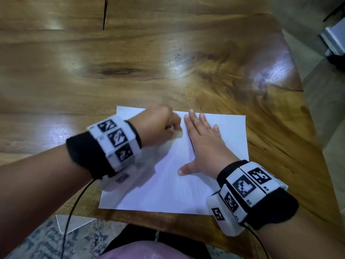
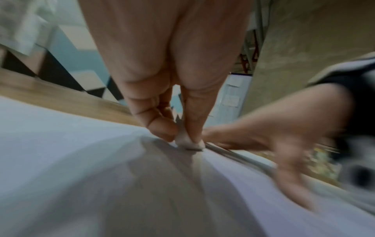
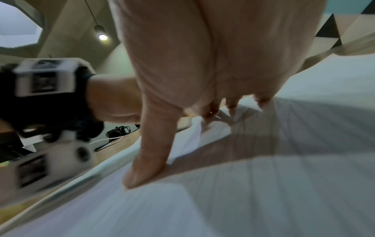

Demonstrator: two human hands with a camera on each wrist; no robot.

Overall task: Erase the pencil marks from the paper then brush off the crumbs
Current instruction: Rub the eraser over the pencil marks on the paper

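A white sheet of paper (image 1: 220,139) lies on the wooden table (image 1: 130,75) close to its near edge. My left hand (image 1: 164,126) pinches a small white eraser (image 2: 189,143) between thumb and fingers, its tip pressed on the paper near the far edge; the hand is motion-blurred. My right hand (image 1: 203,144) lies flat on the paper just to the right, fingers straight and spread, thumb (image 3: 146,162) pressing down. Faint pencil lines (image 1: 184,187) run down the sheet. Any crumbs are too small to make out.
The table's right edge (image 1: 306,113) slants away beside the paper, with floor beyond. A dark crack (image 1: 105,14) marks the far wood. A transparent sheet (image 1: 74,223) lies on the patterned rug below the near edge.
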